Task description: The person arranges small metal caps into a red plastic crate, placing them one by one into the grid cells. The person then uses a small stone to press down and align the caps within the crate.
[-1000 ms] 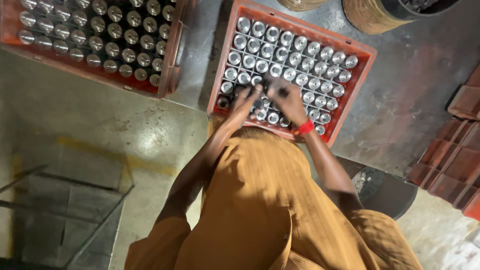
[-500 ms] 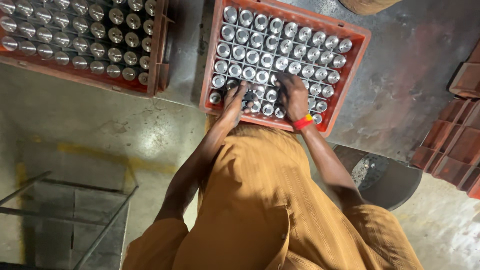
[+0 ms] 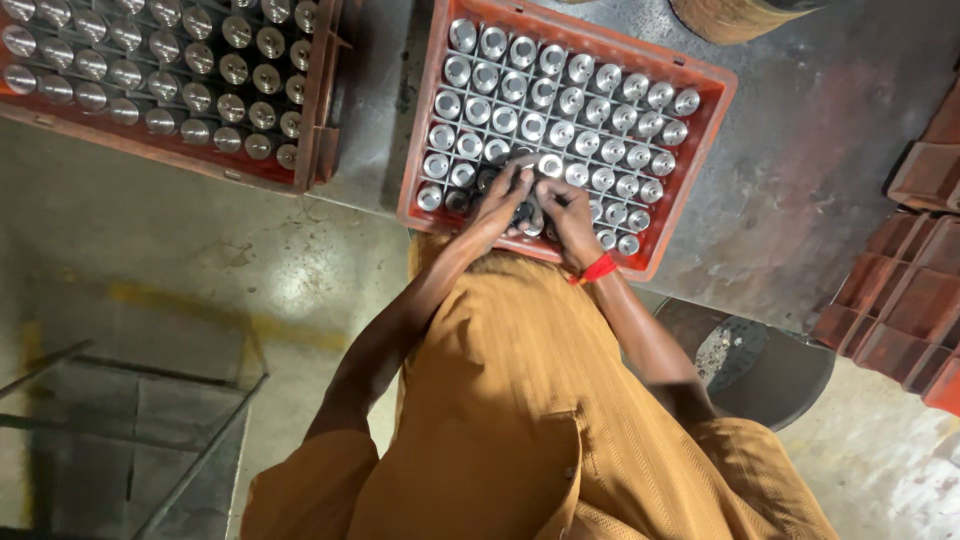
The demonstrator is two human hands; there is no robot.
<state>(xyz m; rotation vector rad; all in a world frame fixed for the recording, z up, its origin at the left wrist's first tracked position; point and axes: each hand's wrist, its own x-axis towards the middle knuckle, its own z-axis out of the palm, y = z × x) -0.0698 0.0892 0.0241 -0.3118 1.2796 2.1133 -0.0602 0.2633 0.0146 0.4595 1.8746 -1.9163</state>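
Observation:
A red plastic crate (image 3: 712, 120) holds several shiny metal cylinders (image 3: 560, 105) standing upright in a grid of cells. My left hand (image 3: 497, 203) and my right hand (image 3: 566, 213) are both down in the crate's near row, close together, fingers curled around a metal cylinder (image 3: 531, 222) between them. A red band (image 3: 598, 268) circles my right wrist. The cells under my hands are hidden.
A second red crate (image 3: 318, 110) full of metal cylinders stands at the upper left. Stacked reddish crates (image 3: 915, 290) are at the right. A dark round bin (image 3: 760, 365) sits below the bench edge. A metal frame (image 3: 150, 440) is at the lower left.
My hands have drawn closer together over the near row of the crate. The view has shifted slightly, so the crate sits lower and more to the right.

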